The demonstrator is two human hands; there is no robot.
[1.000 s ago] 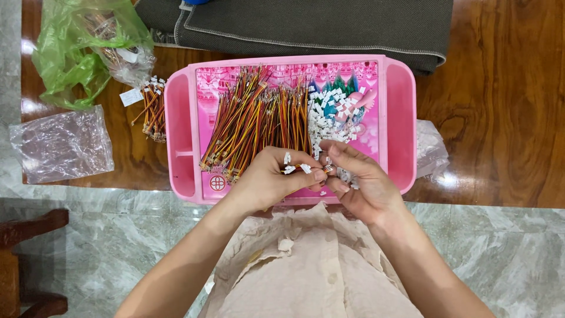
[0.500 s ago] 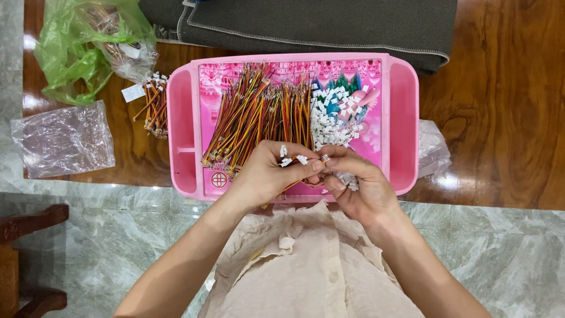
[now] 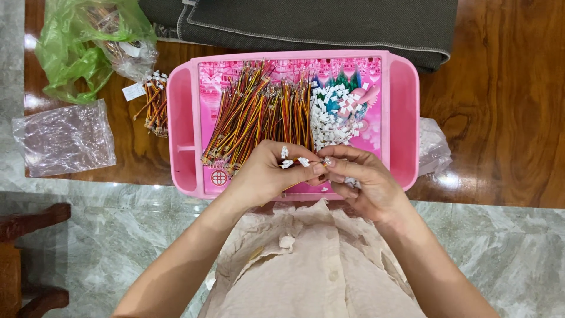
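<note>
At far left a green bag (image 3: 70,47) and a clear bag (image 3: 63,138) lie on the wooden surface (image 3: 500,106), with a small wire bundle (image 3: 154,106) just beside the pink tray (image 3: 179,123). Inside the tray, wires (image 3: 259,115) are heaped on the left and white connectors (image 3: 338,115) on the right. Over the tray's near edge, the left hand (image 3: 268,174) pinches a few white-tipped wires (image 3: 294,160). The right hand (image 3: 362,179) meets it fingertip to fingertip, pinching a small connector (image 3: 325,161). A grey mat (image 3: 329,23) lies behind the tray.
</note>
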